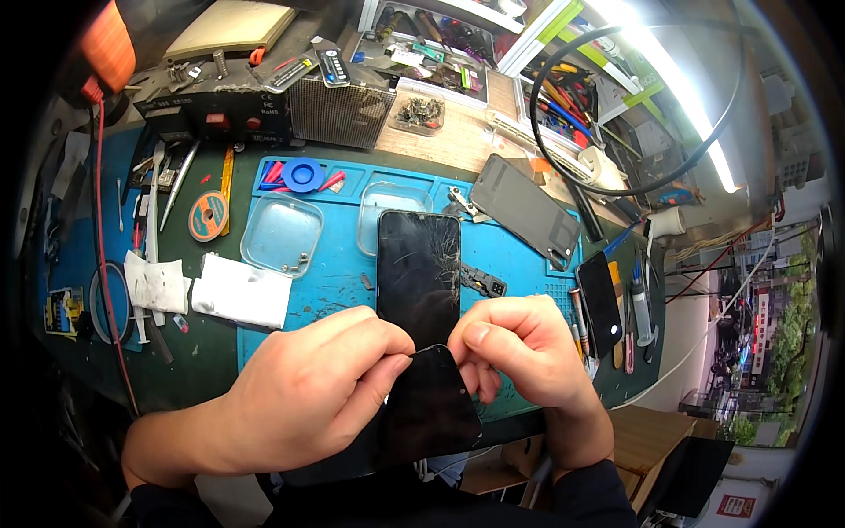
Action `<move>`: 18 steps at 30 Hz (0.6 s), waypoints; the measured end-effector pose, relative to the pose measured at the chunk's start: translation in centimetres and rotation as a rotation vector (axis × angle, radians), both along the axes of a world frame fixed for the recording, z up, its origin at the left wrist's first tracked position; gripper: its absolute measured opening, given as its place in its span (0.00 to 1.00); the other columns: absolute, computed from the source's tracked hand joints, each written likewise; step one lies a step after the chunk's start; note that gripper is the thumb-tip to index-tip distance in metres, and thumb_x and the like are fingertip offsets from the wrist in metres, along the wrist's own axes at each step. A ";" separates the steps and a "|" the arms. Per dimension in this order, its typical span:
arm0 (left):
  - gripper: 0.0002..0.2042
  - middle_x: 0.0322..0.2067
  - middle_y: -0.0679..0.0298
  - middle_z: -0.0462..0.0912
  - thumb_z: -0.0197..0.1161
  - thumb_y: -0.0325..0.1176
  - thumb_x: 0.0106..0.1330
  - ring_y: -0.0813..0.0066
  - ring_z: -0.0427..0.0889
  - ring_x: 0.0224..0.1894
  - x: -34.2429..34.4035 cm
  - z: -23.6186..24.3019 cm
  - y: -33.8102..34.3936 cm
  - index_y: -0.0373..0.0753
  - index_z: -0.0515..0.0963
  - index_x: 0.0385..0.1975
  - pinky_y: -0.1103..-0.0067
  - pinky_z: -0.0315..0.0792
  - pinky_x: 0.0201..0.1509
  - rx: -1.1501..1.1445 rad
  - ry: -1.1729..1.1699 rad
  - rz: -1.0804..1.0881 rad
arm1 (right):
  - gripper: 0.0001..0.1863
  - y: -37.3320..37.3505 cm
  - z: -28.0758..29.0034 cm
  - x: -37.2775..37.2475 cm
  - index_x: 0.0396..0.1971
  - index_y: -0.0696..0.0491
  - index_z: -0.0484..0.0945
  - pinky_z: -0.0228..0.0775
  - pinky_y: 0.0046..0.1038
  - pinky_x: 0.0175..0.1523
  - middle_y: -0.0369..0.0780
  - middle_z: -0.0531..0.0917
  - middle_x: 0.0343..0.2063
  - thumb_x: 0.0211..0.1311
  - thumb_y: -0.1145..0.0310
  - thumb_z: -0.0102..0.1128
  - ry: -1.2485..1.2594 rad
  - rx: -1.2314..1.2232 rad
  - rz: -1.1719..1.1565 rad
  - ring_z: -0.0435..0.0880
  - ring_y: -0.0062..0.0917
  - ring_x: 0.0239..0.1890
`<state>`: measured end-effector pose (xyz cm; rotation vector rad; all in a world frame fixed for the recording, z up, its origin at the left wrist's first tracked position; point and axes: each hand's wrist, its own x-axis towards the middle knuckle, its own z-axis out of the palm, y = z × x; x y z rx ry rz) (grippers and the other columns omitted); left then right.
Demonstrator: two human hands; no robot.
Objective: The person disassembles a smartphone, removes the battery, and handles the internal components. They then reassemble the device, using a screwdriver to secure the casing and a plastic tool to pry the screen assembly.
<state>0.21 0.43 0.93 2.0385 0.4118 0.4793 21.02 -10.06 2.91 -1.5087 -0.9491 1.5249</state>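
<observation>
Close to me, a glossy black phone or phone screen (pixel 431 409) is tilted, with its top edge up between my hands. At its upper left corner my left hand (pixel 321 387) is closed, thumb and forefinger pinching the edge. My right hand (pixel 519 348) is closed beside the upper right corner, thumb pressed on the bent forefinger; whatever is in that pinch is hidden. Just beyond lies a black phone (pixel 414 264) with cracked glass down its right side. A small dark phone part (pixel 482 282) rests to the right of it.
On the blue mat (pixel 330 286) stand two clear plastic boxes (pixel 282 233) (pixel 392 198). White pads (pixel 242 290) and a solder wire spool (pixel 209 216) lie left. A grey phone panel (pixel 528 211), another black phone (pixel 600 304) and a syringe (pixel 640 308) are right. A black cable (pixel 539 106) loops above.
</observation>
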 end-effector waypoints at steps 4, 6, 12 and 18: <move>0.04 0.26 0.59 0.75 0.60 0.21 0.62 0.64 0.76 0.26 0.0 -0.1 0.0 0.35 0.76 0.35 0.75 0.69 0.29 -0.012 -0.004 0.004 | 0.13 0.0 -0.2 0.0 0.30 0.61 0.80 0.67 0.15 0.23 0.37 0.82 0.19 0.69 0.70 0.50 0.030 0.003 -0.016 0.77 0.13 0.18; 0.03 0.26 0.59 0.75 0.60 0.21 0.62 0.64 0.76 0.27 0.0 -0.1 0.0 0.35 0.76 0.35 0.75 0.69 0.29 -0.017 0.000 0.002 | 0.13 0.0 -0.2 -0.1 0.30 0.61 0.80 0.67 0.15 0.23 0.37 0.82 0.19 0.69 0.71 0.50 0.037 0.004 -0.018 0.77 0.13 0.18; 0.03 0.26 0.59 0.75 0.60 0.21 0.63 0.63 0.77 0.27 -0.1 0.0 0.0 0.35 0.76 0.35 0.75 0.69 0.30 -0.025 0.015 0.002 | 0.13 0.0 -0.2 -0.1 0.31 0.62 0.80 0.67 0.15 0.23 0.37 0.82 0.19 0.70 0.71 0.49 0.030 0.005 -0.024 0.77 0.13 0.18; 0.03 0.26 0.59 0.76 0.60 0.21 0.63 0.63 0.77 0.27 0.0 -0.1 -0.1 0.35 0.76 0.35 0.75 0.70 0.30 -0.019 0.010 0.012 | 0.13 0.0 -0.2 -0.2 0.31 0.61 0.80 0.68 0.15 0.23 0.37 0.82 0.19 0.70 0.70 0.49 0.031 -0.001 -0.033 0.77 0.13 0.18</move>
